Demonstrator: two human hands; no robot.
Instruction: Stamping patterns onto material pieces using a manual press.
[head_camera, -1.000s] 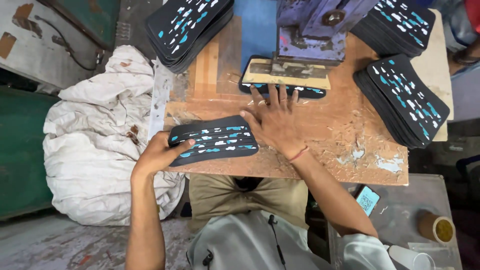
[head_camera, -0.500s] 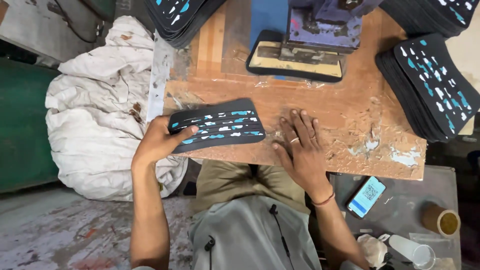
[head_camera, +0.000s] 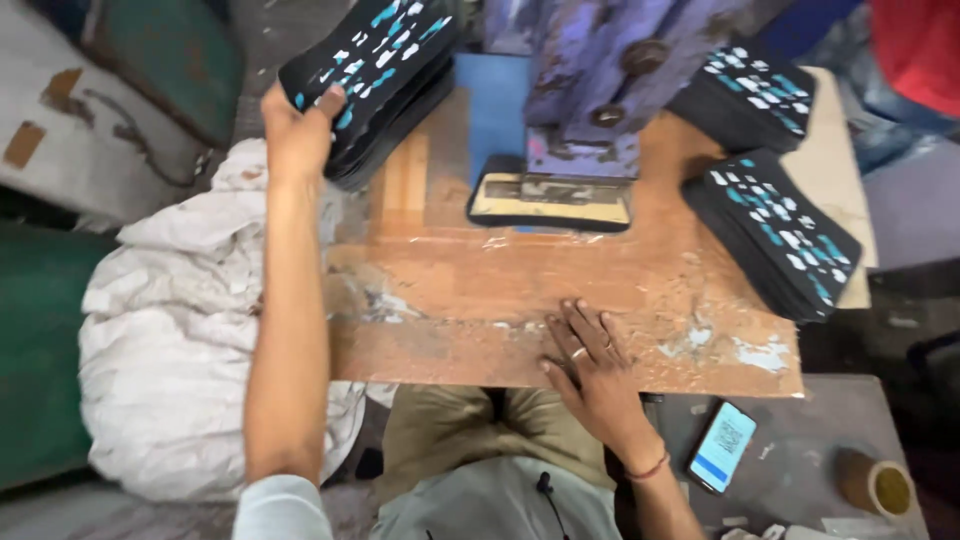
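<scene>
Purple press (head_camera: 590, 90) mid-desk (head_camera: 560, 290), black sheet stacks (head_camera: 775, 230) right, left hand (head_camera: 295, 130) fingers clamped on patterned sheet (head_camera: 375, 50), long axis slanting up-right, right hand (head_camera: 590, 365) fingers spread flat.

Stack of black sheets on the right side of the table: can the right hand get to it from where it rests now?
Probably yes. The right hand lies flat and empty on the wooden table, and only bare tabletop shows between it and the stack of black sheets.

A worn wooden table (head_camera: 640, 290) stands over grey concrete floor (head_camera: 800, 440).
</scene>
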